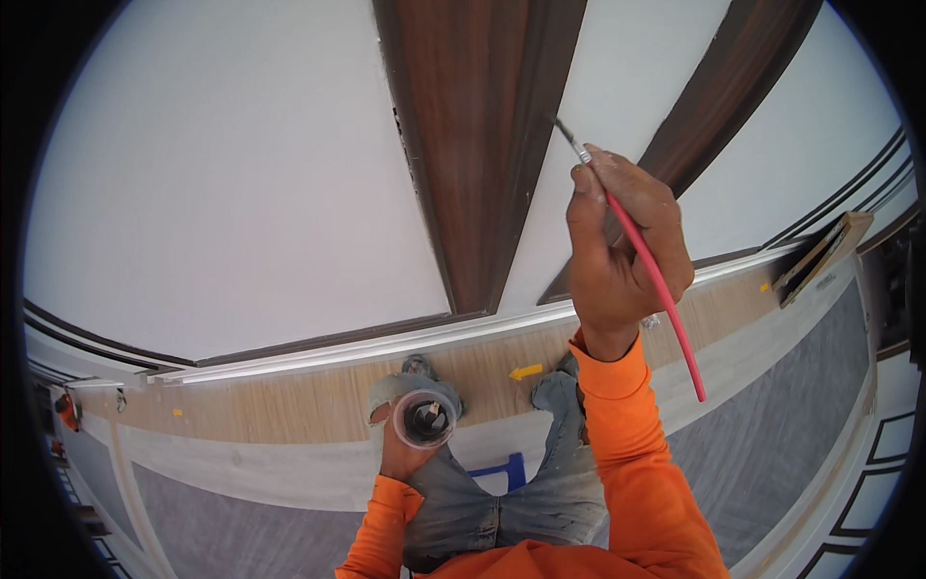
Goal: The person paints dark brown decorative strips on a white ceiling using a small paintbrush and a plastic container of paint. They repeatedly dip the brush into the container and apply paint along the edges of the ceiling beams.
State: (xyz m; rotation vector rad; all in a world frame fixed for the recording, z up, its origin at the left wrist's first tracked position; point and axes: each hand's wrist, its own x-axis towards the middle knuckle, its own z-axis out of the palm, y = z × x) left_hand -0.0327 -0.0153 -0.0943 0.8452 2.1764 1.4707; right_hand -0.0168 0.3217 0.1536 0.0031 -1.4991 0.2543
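Note:
My right hand (pixel 627 236) is raised in front of the wall, its fingers closed round a thin paintbrush (pixel 648 256) with a red handle, a silver ferrule and dark bristles. The bristle tip is at the right edge of a dark brown wood-grain trim strip (pixel 473 125); whether it touches cannot be made out. Low by my thigh, my left hand (pixel 397 454) holds a clear plastic cup (pixel 424 418) with dark paint inside and a small pale piece in it. The fingers of that hand are partly hidden behind the cup.
White wall panels (pixel 222 183) flank the trim, and a second brown strip (pixel 719 96) runs to the right. Below is a wood-look floor (pixel 289 410) with yellow arrow stickers (pixel 526 372). A blue object (pixel 502 472) lies between my legs. Framed boards (pixel 825 256) lean at the right.

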